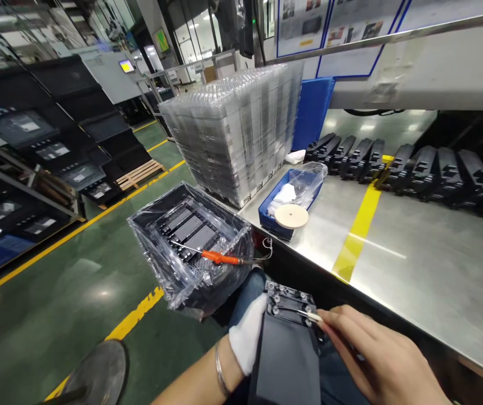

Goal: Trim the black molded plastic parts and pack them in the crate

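My left hand, in a white glove with a silver bangle at the wrist, holds the left side of a dark grey plastic part. The far end of this part carries several round bosses. My right hand is bare and pinches a thin white stick-like tool between thumb and fingers, its tip over the bosses. Most of the left fingers are hidden behind the part, which lies over my lap.
Left of my hands stands a plastic-lined bin with dark parts and an orange-handled tool. A metal table holds a blue box, a beige disc, stacked clear trays and a row of black parts.
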`<state>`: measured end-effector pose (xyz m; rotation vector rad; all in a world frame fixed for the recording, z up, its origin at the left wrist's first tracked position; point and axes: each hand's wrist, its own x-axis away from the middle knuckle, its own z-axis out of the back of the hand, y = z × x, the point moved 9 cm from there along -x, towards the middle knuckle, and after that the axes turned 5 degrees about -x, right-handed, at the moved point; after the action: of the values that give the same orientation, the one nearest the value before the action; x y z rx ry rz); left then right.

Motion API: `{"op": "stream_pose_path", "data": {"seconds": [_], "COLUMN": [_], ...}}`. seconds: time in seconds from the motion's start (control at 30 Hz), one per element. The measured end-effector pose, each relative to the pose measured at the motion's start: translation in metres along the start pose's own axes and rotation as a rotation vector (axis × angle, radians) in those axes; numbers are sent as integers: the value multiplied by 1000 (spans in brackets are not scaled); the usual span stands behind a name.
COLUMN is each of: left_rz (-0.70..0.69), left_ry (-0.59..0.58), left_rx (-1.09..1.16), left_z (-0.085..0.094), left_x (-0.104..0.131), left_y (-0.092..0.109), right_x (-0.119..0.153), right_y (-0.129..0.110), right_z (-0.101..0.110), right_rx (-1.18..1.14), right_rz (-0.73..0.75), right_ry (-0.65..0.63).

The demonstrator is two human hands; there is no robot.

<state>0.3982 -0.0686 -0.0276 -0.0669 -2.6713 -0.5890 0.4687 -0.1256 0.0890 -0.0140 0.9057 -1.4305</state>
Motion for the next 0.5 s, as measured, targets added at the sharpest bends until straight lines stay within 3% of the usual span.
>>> {"op": "stream_pose_path", "data": {"seconds": [0.1,0.27,0.4,0.5], "left_rz": [-4,4,-249,-442], "left_ry": [6,43,180,224], "left_rx": [-10,-28,-149,-192], "left_z": [6,20,38,49], "left_x": [-1,0,17,34], "left_y": [-2,-3,26,43], "right_x": [1,-3,-1,8], "right_y": [-13,-18,-2,8], "right_z": [4,13,29,23], "right_rx": [61,-44,-66,-78], "right_rz": [116,177,50,-43], "right_ry": [71,11,165,252]}}
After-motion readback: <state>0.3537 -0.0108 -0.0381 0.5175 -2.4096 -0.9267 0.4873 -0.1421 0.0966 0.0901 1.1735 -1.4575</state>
